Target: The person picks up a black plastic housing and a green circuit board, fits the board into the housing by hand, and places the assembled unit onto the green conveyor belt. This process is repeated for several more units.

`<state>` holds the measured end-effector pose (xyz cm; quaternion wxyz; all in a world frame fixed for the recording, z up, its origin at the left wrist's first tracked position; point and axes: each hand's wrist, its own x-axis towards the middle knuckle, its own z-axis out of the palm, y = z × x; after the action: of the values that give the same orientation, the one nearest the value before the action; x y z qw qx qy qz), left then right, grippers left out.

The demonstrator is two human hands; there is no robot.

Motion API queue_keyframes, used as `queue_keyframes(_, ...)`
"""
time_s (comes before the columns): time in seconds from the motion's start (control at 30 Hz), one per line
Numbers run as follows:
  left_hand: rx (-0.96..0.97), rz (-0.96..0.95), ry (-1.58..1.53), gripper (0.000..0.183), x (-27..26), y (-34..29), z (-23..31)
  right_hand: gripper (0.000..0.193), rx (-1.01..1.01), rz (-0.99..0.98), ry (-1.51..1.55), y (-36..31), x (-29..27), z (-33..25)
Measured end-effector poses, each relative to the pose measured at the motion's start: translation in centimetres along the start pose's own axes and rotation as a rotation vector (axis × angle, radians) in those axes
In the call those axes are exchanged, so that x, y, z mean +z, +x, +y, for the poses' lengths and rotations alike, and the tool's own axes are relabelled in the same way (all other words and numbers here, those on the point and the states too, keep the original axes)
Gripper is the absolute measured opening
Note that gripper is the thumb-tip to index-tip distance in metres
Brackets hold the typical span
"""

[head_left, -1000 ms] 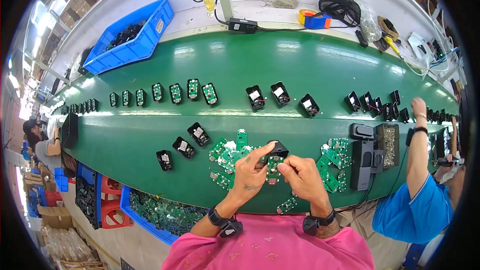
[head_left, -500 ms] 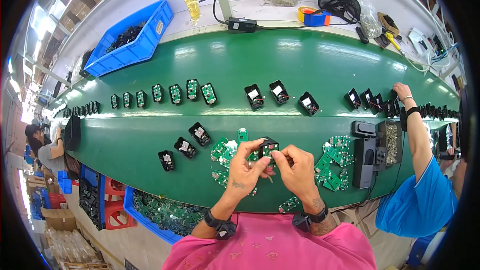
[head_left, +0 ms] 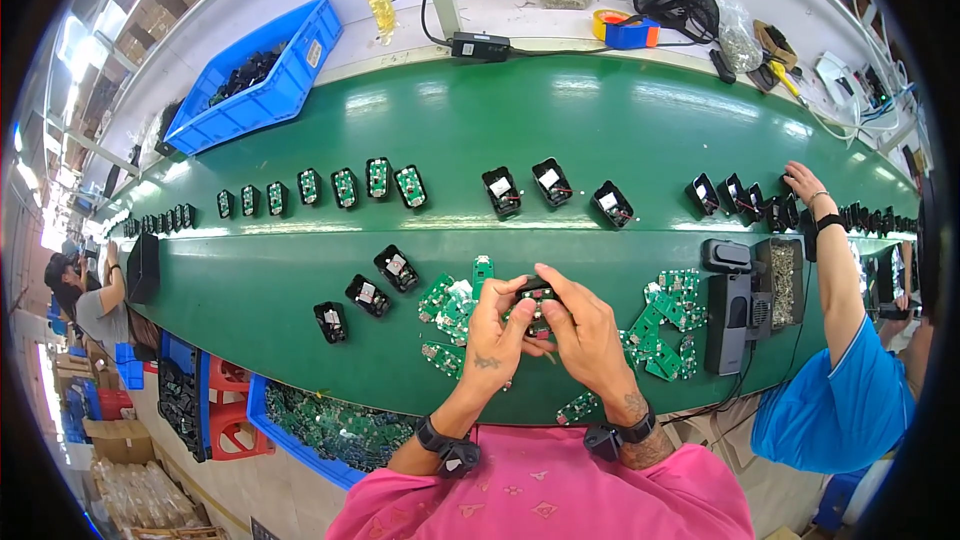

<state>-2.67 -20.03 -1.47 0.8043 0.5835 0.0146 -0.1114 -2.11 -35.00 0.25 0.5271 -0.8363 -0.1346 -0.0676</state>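
Two hands (head_left: 492, 338) gripping one black case (head_left: 536, 282), seemingly one board (head_left: 540, 296) inside.

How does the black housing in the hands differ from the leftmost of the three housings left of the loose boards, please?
The left hand and right hand grip the held housing; the leftmost housing rests on the green bench. A green board shows at the held housing, none in the leftmost housing. Both are black.
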Motion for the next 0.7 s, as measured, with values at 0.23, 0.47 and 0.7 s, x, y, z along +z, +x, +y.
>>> queue_keyframes(0.23, 0.090, 0.033, 0.061, 0.032, 0.8, 0.2, -0.8, 0.031, 0.019, 0.081, 0.041, -0.2, 0.7, 0.7)
queue_keyframes(0.47, 0.141, 0.129, 0.206, 0.032, 1.2, 0.3, -0.9, 0.030, -0.006, 0.111, 0.134, -0.2, 1.8, 1.7)
queue_keyframes(0.7, 0.084, 0.105, 0.183, 0.031, 0.2, 1.2, -0.1, 0.030, 0.142, 0.152, 0.368, -0.2, 3.8, 3.1)
